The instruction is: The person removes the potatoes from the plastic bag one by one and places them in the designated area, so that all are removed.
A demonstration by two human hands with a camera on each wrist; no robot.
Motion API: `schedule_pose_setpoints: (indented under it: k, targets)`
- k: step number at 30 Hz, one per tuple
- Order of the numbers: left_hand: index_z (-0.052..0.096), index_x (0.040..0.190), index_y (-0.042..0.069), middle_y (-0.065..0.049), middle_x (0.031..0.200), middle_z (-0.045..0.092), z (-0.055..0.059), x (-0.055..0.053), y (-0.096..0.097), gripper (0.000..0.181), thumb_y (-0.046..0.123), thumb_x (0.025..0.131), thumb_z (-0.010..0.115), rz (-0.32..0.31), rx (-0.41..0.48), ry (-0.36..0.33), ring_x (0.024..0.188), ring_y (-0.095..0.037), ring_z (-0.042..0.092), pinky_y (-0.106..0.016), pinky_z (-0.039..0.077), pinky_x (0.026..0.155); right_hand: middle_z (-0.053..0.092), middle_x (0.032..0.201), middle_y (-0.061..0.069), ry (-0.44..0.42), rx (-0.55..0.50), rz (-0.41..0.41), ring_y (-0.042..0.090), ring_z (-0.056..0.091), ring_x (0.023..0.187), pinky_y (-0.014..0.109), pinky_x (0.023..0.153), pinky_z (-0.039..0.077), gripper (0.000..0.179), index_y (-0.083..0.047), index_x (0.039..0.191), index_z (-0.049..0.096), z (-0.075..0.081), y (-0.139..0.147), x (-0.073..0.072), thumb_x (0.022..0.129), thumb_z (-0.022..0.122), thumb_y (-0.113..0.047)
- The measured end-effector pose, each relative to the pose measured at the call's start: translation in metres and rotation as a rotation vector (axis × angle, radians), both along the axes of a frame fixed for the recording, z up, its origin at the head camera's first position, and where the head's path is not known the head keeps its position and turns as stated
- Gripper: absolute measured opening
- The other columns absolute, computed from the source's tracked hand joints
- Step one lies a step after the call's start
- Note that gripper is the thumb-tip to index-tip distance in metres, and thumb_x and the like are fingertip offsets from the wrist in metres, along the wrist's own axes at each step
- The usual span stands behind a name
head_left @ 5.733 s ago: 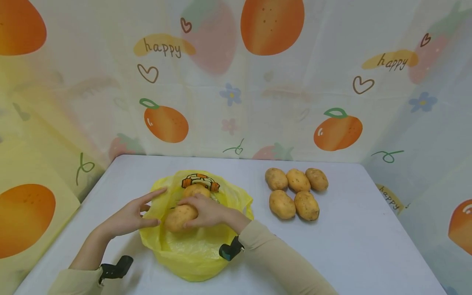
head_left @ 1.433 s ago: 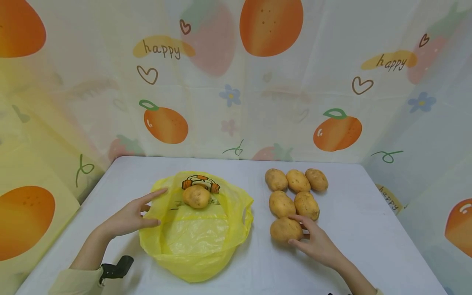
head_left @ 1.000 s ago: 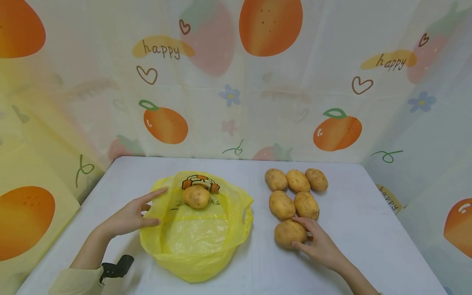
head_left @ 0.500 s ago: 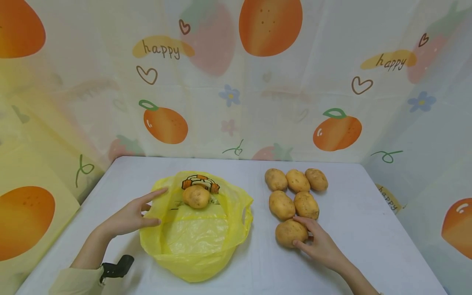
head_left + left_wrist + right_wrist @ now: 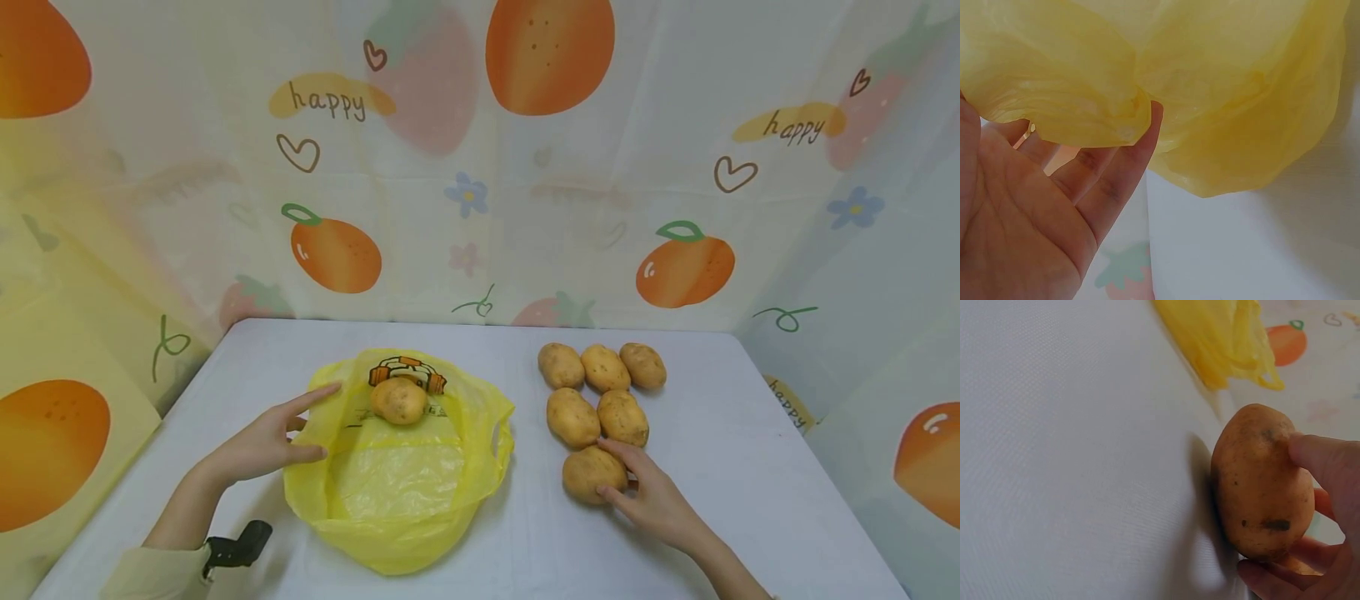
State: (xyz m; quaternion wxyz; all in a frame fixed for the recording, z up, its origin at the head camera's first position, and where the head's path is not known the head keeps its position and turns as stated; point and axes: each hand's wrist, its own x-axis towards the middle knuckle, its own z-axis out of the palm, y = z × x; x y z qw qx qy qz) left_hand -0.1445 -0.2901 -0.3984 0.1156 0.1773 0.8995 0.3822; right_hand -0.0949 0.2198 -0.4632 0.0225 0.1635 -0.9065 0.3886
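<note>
A yellow plastic bag [image 5: 397,492] stands with its mouth spread wide on the left half of the table. Inside, towards the printed back wall, rests a potato [image 5: 405,402] with a rounded bulge at its left side. My left hand [image 5: 258,442] touches the bag's left rim, its fingers long and spread; in the left wrist view the thin plastic lies over the fingers [image 5: 1116,181]. To the right of the bag, my right hand [image 5: 652,496] holds a brown potato [image 5: 588,477] between thumb and fingers, low at the table. Dark spots mark this potato in the right wrist view.
Several more potatoes stand in two rows behind the right hand: three at the back, including one potato [image 5: 561,365], and two in front, including another potato [image 5: 622,418]. The white table [image 5: 720,483] ends at a fruit-printed curtain [image 5: 525,208].
The right hand has gone from inside the bag to the table's right side, where a further potato now stands in front of the rows. Lately that potato slid slightly right. The left hand stayed.
</note>
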Motion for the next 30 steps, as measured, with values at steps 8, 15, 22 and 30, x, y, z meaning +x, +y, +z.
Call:
schedule_pose_setpoints:
  k: [8,15,22,30]
  targets:
    - [0.029,0.145,0.023,-0.017,0.147,0.029,0.0010,0.0013,0.0006,0.079,0.024,0.079,0.072,0.006,0.005,-0.002,0.110,-0.047,0.049,-0.065,0.036,0.087,0.050,0.127,0.015,0.006,0.008,0.008,0.031,0.053,0.111,0.026,0.078,0.052,0.056,-0.005,0.131,0.046,0.0066,0.0019,0.0004,0.081,0.070,-0.012]
    - [0.028,0.145,0.024,-0.017,0.147,0.027,0.0013,0.0010,0.0000,0.079,0.024,0.079,0.072,0.007,-0.004,-0.012,0.111,-0.048,0.048,-0.065,0.037,0.086,0.051,0.125,0.012,0.006,-0.004,0.031,0.030,0.053,0.110,0.025,0.077,0.051,0.053,-0.005,0.129,0.048,0.0071,0.0047,0.0014,0.082,0.070,-0.017]
    - [0.029,0.145,0.024,-0.018,0.147,0.027,0.0025,0.0002,0.0003,0.079,0.024,0.079,0.072,0.008,-0.012,-0.015,0.111,-0.049,0.047,-0.065,0.037,0.086,0.052,0.124,0.009,-0.026,-0.019,0.045,0.030,0.053,0.111,0.022,0.078,0.050,0.051,-0.009,0.126,0.050,0.0048,0.0034,0.0018,0.081,0.070,-0.021]
    - [0.029,0.145,0.025,-0.018,0.147,0.028,0.0023,-0.0001,0.0002,0.079,0.023,0.079,0.072,0.016,-0.021,-0.014,0.111,-0.047,0.048,-0.064,0.037,0.086,0.052,0.123,0.010,0.014,0.004,0.016,0.029,0.053,0.110,0.023,0.077,0.051,0.051,-0.007,0.125,0.051,0.0048,0.0017,-0.0015,0.079,0.072,-0.013]
